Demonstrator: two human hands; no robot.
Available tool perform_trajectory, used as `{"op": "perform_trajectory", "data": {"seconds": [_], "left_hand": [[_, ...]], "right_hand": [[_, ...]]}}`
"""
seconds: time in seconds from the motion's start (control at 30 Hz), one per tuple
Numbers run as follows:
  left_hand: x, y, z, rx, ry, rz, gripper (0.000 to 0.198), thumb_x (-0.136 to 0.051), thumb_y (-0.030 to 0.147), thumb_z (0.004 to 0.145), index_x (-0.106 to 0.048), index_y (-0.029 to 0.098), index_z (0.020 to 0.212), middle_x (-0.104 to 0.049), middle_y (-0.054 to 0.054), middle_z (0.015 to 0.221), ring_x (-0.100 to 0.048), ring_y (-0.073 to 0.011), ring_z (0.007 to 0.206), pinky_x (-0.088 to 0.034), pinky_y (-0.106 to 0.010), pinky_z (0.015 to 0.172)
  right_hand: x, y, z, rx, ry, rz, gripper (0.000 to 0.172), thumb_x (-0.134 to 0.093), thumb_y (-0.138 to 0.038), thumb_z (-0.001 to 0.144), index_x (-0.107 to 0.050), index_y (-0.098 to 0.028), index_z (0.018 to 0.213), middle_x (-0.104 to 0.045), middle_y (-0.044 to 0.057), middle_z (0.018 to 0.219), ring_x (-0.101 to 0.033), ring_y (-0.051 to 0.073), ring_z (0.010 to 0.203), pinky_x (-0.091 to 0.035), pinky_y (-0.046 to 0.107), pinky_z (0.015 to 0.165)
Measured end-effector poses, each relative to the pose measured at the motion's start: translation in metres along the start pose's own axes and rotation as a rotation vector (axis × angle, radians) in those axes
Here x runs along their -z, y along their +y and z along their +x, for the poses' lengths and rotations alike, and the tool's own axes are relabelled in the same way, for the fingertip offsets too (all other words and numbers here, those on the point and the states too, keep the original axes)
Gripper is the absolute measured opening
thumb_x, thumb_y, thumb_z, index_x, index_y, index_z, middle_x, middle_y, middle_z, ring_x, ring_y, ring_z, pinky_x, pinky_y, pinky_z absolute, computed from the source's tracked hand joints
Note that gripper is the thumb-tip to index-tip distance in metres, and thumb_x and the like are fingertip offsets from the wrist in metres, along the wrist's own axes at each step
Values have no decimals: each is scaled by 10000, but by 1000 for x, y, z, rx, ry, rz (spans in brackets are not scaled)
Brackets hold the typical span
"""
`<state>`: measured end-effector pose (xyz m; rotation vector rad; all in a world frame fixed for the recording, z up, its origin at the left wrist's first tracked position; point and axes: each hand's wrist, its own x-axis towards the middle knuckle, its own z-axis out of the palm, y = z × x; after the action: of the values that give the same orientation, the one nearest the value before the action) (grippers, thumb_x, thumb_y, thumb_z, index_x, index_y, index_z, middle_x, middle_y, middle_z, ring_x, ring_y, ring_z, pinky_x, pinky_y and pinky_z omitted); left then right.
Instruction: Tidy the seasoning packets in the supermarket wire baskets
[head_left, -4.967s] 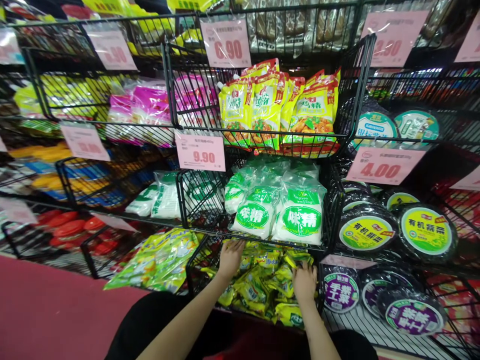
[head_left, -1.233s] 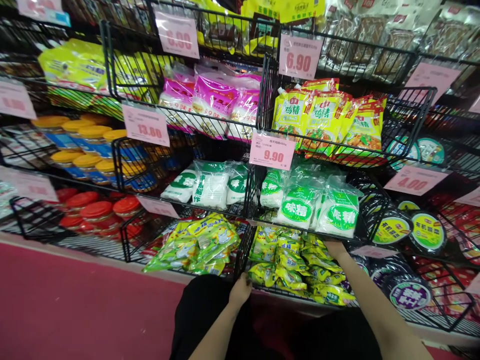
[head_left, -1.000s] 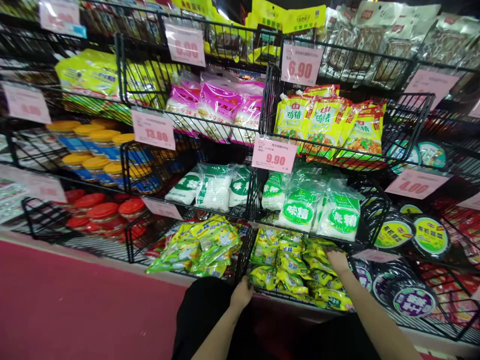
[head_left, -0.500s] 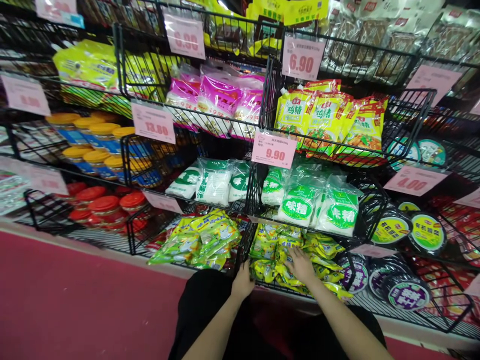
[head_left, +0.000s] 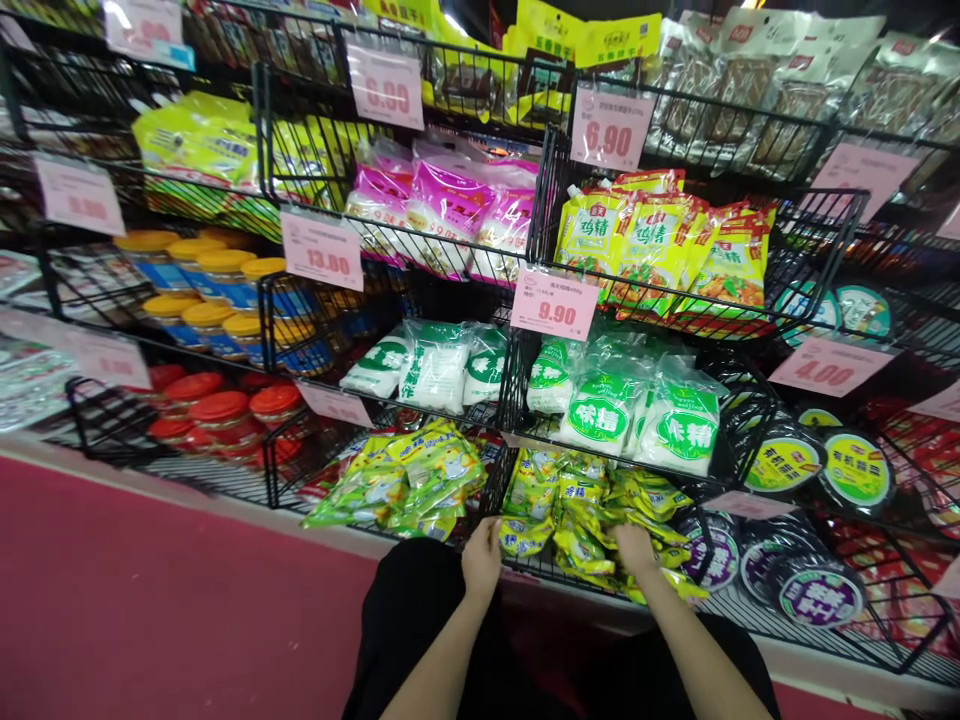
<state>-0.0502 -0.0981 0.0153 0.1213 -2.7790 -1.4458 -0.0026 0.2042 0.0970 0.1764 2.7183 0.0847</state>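
My left hand point(head_left: 482, 558) is closed on the front left corner of a black wire basket point(head_left: 498, 478) on the lowest shelf row, beside a yellow packet point(head_left: 525, 536). Inside the basket lies a heap of small yellow-green packets point(head_left: 581, 497). My right hand point(head_left: 634, 548) rests on the front of that heap, fingers curled down over a packet. Both forearms reach up from the bottom edge of the picture, over dark clothing.
Above the basket sit white bags with green labels point(head_left: 609, 420) and a pink 9.90 price tag point(head_left: 554, 303). Round dark packs point(head_left: 817, 594) lie to the right, more yellow-green packs point(head_left: 405, 480) and red-lidded jars point(head_left: 219, 408) to the left. A red base panel point(head_left: 150, 600) runs below.
My right hand came down from the back right of the basket, crossed the heap, and now sits curled at its front. My left hand has stayed at the basket's front left corner.
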Motion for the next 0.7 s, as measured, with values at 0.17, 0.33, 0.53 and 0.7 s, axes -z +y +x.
{"op": "perform_trajectory", "data": {"seconds": [0.17, 0.33, 0.53, 0.7], "left_hand": [[17, 5, 4, -140, -402, 102, 371, -432, 452, 988, -699, 202, 927, -737, -39, 891, -693, -207, 885, -507, -273, 844], [9, 22, -14, -319, -492, 373, 351, -514, 281, 904, -682, 209, 1205, -681, -104, 1324, -530, -286, 1373, -369, -401, 1177], [-23, 48, -20, -492, -452, 512, 628, -519, 149, 833, -512, 185, 1460, -461, -105, 1592, -225, -284, 1575, -79, -483, 1315], [-30, 61, 10, -472, -587, 530, 381, -432, 61, 859, -689, 202, 1104, -726, -118, 1186, -581, -259, 1277, -297, -427, 1210]], "right_hand": [[-16, -23, -18, 3, -23, -36, 544, -396, 43, 905, -656, -119, 1355, -721, 208, 1206, -703, 294, 1124, -512, 418, 999], [-14, -32, -30, -10, 11, -45, 754, -504, 32, 823, -480, -203, 1539, -543, 138, 1512, -423, 336, 1464, -332, 524, 1201], [-31, -77, -49, -22, 112, 53, 815, -473, -52, 861, -226, -78, 1637, -195, 138, 1693, -162, 314, 1576, -165, 463, 1289], [-58, -81, -92, 54, 61, 131, 959, -564, -109, 791, -159, -172, 1658, 0, 72, 1713, 28, 301, 1581, -84, 478, 1298]]}}
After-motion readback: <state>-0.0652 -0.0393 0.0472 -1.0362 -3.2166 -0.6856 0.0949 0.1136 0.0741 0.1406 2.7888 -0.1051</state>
